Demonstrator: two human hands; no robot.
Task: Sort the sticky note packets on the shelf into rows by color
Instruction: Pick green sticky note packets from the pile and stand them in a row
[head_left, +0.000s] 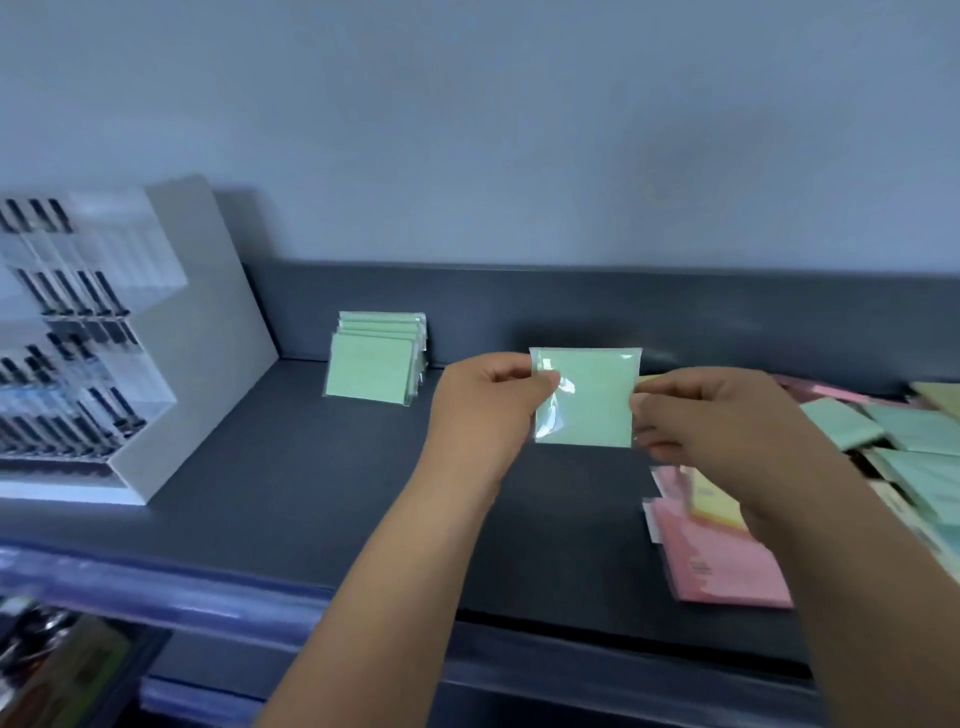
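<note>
I find a display rack (104, 364) standing at the left end of the shelf (291, 493), and to its right, close to the rear lip (519, 306), a row of packets (371, 371) leaning one before another. Right of that row, my left hand (483, 410) and right hand (717, 421) pinch the held packet (587, 400) by its opposite side edges, above the shelf. A loose heap of packets (909, 441) lies at the right end, with flat packets (727, 561) before it near the front edge, partly under my right forearm.
</note>
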